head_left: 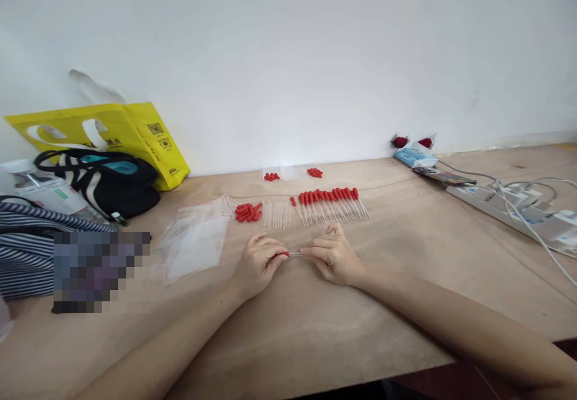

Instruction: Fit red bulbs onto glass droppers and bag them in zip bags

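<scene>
The left hand (261, 263) pinches a small red rubber bulb (283, 255) at the near middle of the brown wooden table (270, 328). Just right of it, the right hand (332, 255) closes its fingertips on the thin clear glass tube (295, 254) that spans between the hands, in front of the row of red-topped clear droppers (333, 204).

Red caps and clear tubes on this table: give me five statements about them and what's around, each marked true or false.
1. The left hand holds a red cap. True.
2. The right hand is empty. False: it grips a clear tube.
3. The loose tubes lie between the loose caps and the capped row. True.
4. The yellow bag lies in front of the hands. False: it stands back left.
5. The power strip is on the right. True.
</scene>
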Motion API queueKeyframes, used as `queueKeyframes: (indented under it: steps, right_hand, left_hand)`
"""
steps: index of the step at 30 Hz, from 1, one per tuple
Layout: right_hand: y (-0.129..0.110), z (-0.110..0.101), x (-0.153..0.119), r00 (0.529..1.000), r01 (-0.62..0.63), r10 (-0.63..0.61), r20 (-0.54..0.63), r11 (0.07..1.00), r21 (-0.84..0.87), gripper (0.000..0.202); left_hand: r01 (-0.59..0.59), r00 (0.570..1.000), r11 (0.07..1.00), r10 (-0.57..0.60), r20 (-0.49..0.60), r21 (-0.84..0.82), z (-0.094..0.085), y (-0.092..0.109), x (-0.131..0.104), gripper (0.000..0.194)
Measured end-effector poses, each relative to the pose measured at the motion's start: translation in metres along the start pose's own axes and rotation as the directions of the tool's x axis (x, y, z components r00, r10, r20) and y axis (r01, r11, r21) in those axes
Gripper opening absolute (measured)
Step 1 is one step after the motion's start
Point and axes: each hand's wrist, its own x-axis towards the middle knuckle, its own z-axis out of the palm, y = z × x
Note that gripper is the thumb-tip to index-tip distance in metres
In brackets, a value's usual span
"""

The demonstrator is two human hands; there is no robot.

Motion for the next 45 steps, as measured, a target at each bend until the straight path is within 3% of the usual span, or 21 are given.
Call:
queueKeyframes:
  steps: [10,16,21,32,45]
  right_hand:
    - [-0.007,0.001,0.008,1.000,-0.018,0.019,-0.022,0.999,0.048,0.020]
    - [-0.007,0.005,0.009,0.998,-0.041,0.038,0.044,0.998,0.057,0.022]
    - [-0.003,0.004,0.007,0.991,-0.050,0.045,0.130,0.998,0.038,0.022]
    - [0.008,-0.003,-0.004,0.990,-0.093,0.097,0.102,0.995,-0.042,0.019]
    - [0.003,-0.007,-0.001,0.985,-0.127,0.138,0.104,0.986,-0.109,0.016]
  left_hand:
    - [-0.065,0.998,0.998,0.066,-0.024,0.014,0.001,0.006,0.001,0.013]
    - [-0.120,0.992,0.992,0.121,-0.026,0.036,0.003,0.007,0.002,0.013]
    - [-0.156,0.988,0.986,0.157,-0.006,0.065,0.002,0.000,0.001,0.013]
    - [-0.189,0.981,0.975,0.193,-0.021,0.117,0.000,-0.012,-0.003,0.011]
    - [-0.087,0.996,0.985,0.086,0.014,0.147,-0.006,-0.007,-0.001,0.013]
